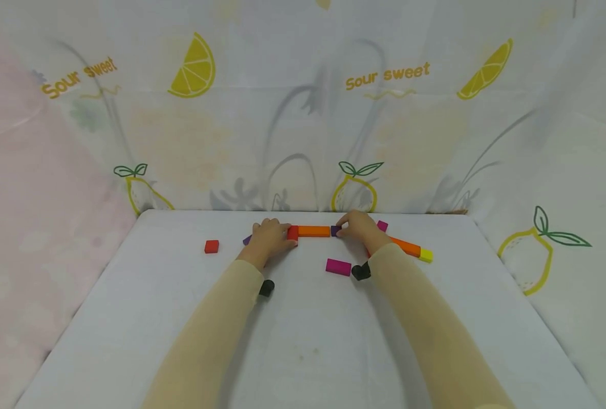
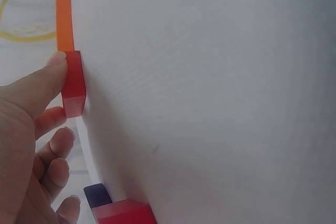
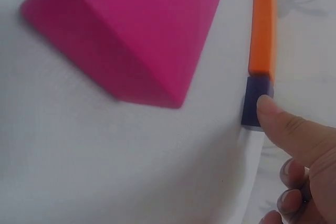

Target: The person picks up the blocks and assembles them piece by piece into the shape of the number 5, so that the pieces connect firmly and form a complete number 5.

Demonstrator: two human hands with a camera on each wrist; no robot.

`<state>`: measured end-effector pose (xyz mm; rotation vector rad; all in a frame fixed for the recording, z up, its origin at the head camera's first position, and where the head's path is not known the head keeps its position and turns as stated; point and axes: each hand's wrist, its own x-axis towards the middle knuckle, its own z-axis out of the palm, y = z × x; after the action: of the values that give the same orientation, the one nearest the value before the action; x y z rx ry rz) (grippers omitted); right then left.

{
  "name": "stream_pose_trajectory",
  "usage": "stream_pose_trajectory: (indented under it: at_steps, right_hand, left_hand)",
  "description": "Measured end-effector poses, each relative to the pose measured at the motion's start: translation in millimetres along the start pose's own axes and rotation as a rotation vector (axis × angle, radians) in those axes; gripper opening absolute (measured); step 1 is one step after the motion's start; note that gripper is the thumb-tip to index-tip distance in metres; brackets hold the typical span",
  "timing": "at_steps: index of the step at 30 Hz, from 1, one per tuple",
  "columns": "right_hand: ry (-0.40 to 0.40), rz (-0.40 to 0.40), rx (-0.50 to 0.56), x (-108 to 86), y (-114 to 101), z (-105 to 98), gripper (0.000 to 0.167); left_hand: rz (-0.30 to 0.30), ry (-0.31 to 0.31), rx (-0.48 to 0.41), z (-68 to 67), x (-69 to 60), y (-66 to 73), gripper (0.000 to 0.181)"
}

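Note:
Near the back of the white table, a row runs from a red block (image 1: 294,232) through a long orange block (image 1: 314,231) to a small dark purple block (image 1: 335,231). My left hand (image 1: 269,241) pinches the red block at the row's left end, its thumb on the near face in the left wrist view and the other fingers loosely bent. At the opposite end my right hand (image 1: 362,228) grips the purple block (image 3: 254,100) between thumb and fingers. The purple block touches the orange block (image 3: 261,30). The fingertips behind the purple block are hidden in the right wrist view.
A red cube (image 1: 211,246) lies at left; a purple piece (image 1: 247,240) is partly behind my left hand. A magenta block (image 1: 338,267) lies nearer. Right of my right hand are an orange block (image 1: 406,246), a yellow block (image 1: 426,255) and a magenta piece (image 1: 382,226). Patterned cloth hangs behind.

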<state>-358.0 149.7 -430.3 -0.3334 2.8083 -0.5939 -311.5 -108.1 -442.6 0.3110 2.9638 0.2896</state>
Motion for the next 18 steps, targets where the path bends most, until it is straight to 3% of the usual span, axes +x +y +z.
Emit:
stream_pose_trajectory:
  at_steps: [18]
  right_hand:
    - [-0.04,0.025,-0.039,-2.0,-7.7,-3.5,0.035]
  left_hand:
    - [-0.002,0.017,-0.011,0.6,-1.5,2.7,0.064]
